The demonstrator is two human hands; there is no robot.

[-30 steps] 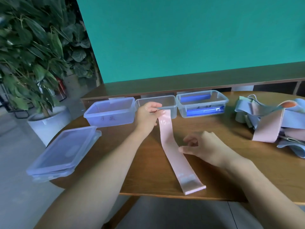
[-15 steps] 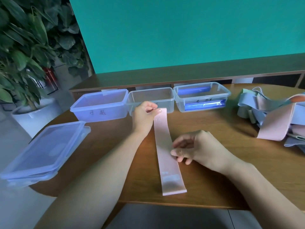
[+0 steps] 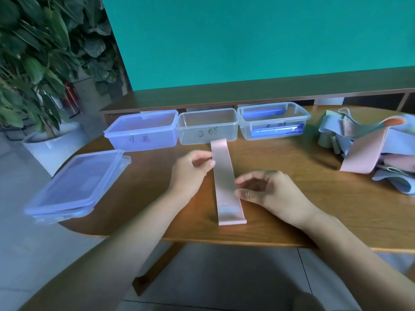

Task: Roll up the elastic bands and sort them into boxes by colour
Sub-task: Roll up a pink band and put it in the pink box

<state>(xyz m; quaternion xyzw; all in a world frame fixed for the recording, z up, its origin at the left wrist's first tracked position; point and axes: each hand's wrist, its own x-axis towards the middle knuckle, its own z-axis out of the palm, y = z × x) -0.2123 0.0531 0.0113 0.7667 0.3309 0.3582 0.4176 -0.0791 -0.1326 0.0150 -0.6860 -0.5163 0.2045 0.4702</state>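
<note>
We note bare table between the pink band and the heap of bands at right; a hand could pass there. Far side is walled by three open boxes in a row: the blue box, the clear box, touching the band's far end, and the box holding blue rolls. Near left, the stacked lids overhang the table edge. Between lids and band lies open wood, partly taken by the left hand. The right hand sits just right of the band.
</note>
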